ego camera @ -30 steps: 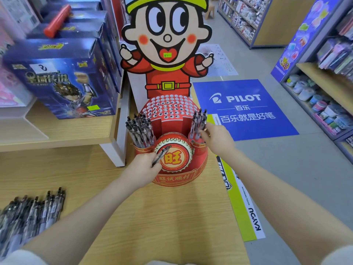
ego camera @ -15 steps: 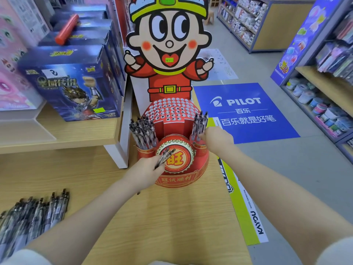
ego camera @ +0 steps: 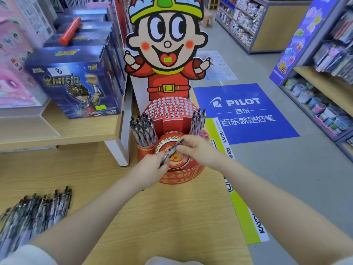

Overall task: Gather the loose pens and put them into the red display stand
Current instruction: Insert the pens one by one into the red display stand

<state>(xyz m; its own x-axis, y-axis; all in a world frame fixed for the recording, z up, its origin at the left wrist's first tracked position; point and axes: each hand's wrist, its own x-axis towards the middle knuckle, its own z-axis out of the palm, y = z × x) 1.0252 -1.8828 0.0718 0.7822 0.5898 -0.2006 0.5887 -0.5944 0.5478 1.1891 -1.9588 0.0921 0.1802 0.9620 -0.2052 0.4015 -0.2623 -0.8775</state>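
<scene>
- Moved: our right hand [ego camera: 194, 150] left the stand's right cup, now pinching the pen [ego camera: 172, 150] our left hand [ego camera: 150, 169] holds.
- Pen: at 6 o'clock of the red display stand [ego camera: 172, 119]; light, stiff, slick; take mid-barrel.
- Loose pens [ego camera: 34, 213]: surface [ego camera: 162, 217], 8 o'clock.

The red display stand [ego camera: 179, 175] sits upright on the wooden surface [ego camera: 172, 217], its perforated top mostly unfilled; dark pens stand bunched in its left cup [ego camera: 142, 131] and right cup [ego camera: 198, 121]; one pen [ego camera: 172, 150] is held slanted before its round emblem; loose pens [ego camera: 36, 209] lie heaped at the surface's left edge
</scene>
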